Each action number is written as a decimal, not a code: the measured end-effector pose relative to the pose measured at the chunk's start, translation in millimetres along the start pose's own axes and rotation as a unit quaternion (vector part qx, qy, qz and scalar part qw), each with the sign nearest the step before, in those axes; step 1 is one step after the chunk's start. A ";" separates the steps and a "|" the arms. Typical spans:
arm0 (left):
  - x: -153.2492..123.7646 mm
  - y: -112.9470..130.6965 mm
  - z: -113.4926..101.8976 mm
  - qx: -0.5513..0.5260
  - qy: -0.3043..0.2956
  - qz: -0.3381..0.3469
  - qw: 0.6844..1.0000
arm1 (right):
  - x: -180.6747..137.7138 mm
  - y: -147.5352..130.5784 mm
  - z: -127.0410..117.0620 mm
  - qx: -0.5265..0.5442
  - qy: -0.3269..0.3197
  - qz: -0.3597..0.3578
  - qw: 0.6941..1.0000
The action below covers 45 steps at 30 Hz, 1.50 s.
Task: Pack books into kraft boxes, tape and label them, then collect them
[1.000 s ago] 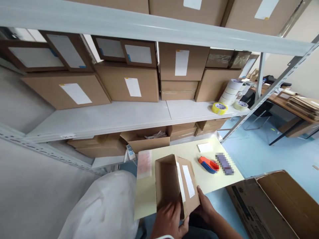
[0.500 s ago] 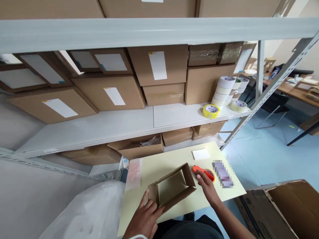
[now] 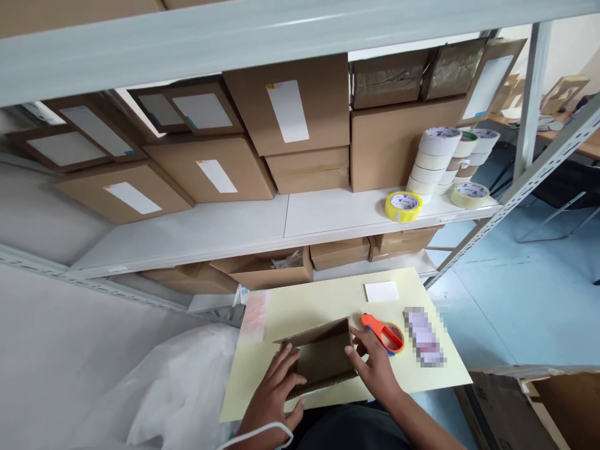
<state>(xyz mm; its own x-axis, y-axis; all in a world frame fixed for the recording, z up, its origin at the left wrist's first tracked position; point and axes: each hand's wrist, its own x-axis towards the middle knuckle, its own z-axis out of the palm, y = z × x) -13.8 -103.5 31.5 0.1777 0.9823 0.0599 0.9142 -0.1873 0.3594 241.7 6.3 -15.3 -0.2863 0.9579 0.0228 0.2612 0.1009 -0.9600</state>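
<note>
- Plastic (image 3: 187, 375), white and bulky: beside the surface (image 3: 309, 303), at its left end.
- Left grip (image 3: 274, 387): fingers spread and bent over the near-left end of the box; whether they clamp it or merely steady it cannot be told.
- Box (image 3: 328, 362), brown cardboard: on or just above the surface, between both grips, mouth upward. The step in hand appears to be squaring and settling it; the next move would call for light, even pressure at both ends, keeping the walls straight.
- Right grip (image 3: 377, 369): thumb and fingertips closed on the box's right end.
- Tape dispenser (image 3: 382, 334), orange: just beyond the right grip, lying unheld on the surface.
- Card (image 3: 380, 291), white: farther back.
- Blurred item (image 3: 424, 337), purplish: right of the dispenser.
</note>
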 end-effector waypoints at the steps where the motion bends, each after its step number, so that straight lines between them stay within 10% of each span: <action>1: 3.7 0.9 0.5 -0.012 -0.011 0.001 1.000 | 2.4 -1.0 -1.4 -0.001 -0.019 -0.004 1.000; 9: 23.0 -5.3 -7.7 -0.121 -0.103 -0.100 0.982 | 19.8 -12.2 -8.2 0.030 -0.142 0.080 0.986; 24: 22.2 -5.0 -3.0 -0.120 -0.066 -0.123 0.983 | 37.2 -9.6 -8.4 0.024 -0.232 0.123 0.965; 33: 7.8 -18.2 34.2 0.019 0.223 -0.192 0.956 | 8.2 8.0 0.2 0.059 -0.176 0.089 0.979; 41: 6.9 -36.3 28.3 -0.053 0.129 -0.223 0.965 | 3.4 9.5 10.0 0.005 -0.059 0.037 0.998; 45: 0.6 -32.6 34.5 -0.088 0.115 -0.215 0.966 | 4.7 11.7 9.7 -0.055 -0.105 -0.031 0.992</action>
<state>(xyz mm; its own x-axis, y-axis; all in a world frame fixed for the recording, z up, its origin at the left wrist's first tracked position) -30.9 -97.1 -12.4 -0.3092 0.9486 0.0671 0.8060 0.2239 0.5479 234.5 9.5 -29.1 -0.4870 0.8733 0.0113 0.3335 0.1979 -0.9217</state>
